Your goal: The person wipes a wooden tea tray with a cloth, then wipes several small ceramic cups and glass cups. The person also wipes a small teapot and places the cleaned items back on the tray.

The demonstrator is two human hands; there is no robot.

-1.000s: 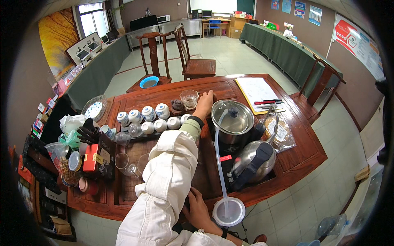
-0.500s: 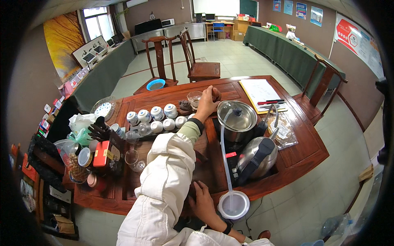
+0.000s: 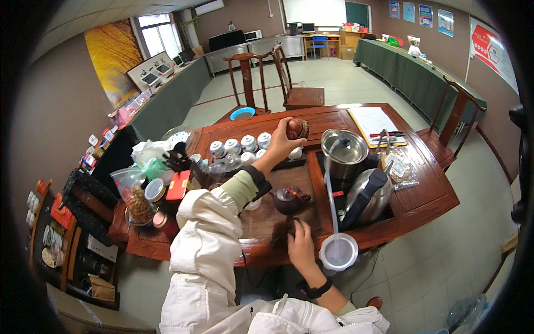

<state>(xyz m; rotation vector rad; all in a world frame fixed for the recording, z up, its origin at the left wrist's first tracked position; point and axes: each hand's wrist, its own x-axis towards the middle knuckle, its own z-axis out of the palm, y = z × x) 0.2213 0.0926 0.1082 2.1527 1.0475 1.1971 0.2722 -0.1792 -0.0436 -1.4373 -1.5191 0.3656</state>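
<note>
My left hand (image 3: 282, 138) is closed round a reddish-brown clay figurine (image 3: 297, 128) with a rounded, patterned body, over the far side of the tea table. White-and-blue lidded jars (image 3: 248, 144) and small white cups (image 3: 248, 158) line the tray just left of it. My right hand (image 3: 301, 244) is over the table's near edge, fingers bent against a blurred dark brown thing (image 3: 282, 232) that I cannot make out. A dark teapot (image 3: 289, 201) with a red cord on it sits on the wooden tea tray (image 3: 261, 224) between my hands.
At right stand a steel pot (image 3: 344, 161) and a steel kettle (image 3: 368, 196). A clear tube runs from the pot to a white tub (image 3: 339, 251) at the near edge. A clipboard (image 3: 374, 123) with pens lies beyond. Jars and a red tin (image 3: 178, 185) crowd the left.
My left hand has drawn back toward the left with the figurine in its grasp. The view has shifted, and the teapot that my left arm covered now shows.
</note>
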